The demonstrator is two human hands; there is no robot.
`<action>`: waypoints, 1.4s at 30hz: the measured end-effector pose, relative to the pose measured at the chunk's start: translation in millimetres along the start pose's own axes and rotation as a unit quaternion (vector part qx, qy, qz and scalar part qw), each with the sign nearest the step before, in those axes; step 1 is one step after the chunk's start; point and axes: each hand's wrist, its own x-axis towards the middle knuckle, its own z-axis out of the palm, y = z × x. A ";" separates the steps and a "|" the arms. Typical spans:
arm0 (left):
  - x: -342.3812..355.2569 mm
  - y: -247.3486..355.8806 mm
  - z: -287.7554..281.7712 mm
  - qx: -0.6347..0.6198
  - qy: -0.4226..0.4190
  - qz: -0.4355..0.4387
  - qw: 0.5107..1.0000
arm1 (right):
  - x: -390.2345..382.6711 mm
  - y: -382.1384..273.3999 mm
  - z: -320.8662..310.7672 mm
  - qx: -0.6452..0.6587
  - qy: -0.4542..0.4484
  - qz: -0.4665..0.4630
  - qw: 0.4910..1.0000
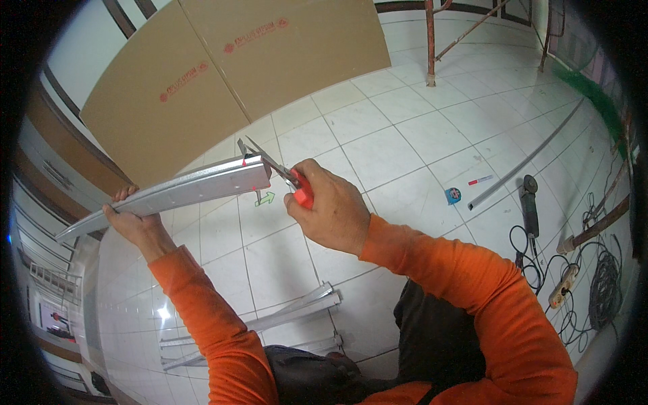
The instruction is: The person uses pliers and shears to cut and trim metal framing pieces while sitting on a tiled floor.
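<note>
A long silver metal channel (196, 191) is raised off the floor, tilted, with its far left end running toward the wall. My left hand (138, 228) is closed around it partway along. In my right hand (334, 209) is a pair of tin snips (304, 192) with red handles, my fingers wrapped round them. Their blades are spread and lie at the channel's right end, by a red mark on its upper edge. Whether the blades touch the metal I cannot tell. A narrow bit of metal hangs below that end.
Several metal channels (297, 310) lie on the tiles near my legs. To the right are a tape measure (453, 196), a red marker (480, 180), a long metal strip (526, 158), an angle grinder (530, 206) and a power strip (563, 287) among cords. Large brown boards (223, 74) stand behind; scaffolding (430, 47) rises beyond.
</note>
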 end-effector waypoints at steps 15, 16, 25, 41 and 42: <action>7.8 2.1 -6.4 0.017 -0.002 0.001 1.000 | 9.5 19.7 0.6 0.058 -0.005 0.093 0.994; 5.0 2.6 -4.4 0.028 0.036 0.008 0.999 | 9.1 22.3 0.1 0.057 -0.017 0.088 0.994; -12.1 12.6 17.3 0.134 0.110 0.083 0.981 | -1.0 26.8 -2.2 0.139 -0.065 0.088 0.984; -23.3 44.8 19.5 0.066 0.049 0.140 0.987 | -9.5 20.4 11.0 0.087 -0.092 -0.010 0.992; -21.4 42.2 17.9 0.113 0.080 0.142 0.980 | -6.2 19.0 10.2 0.091 -0.057 0.003 0.994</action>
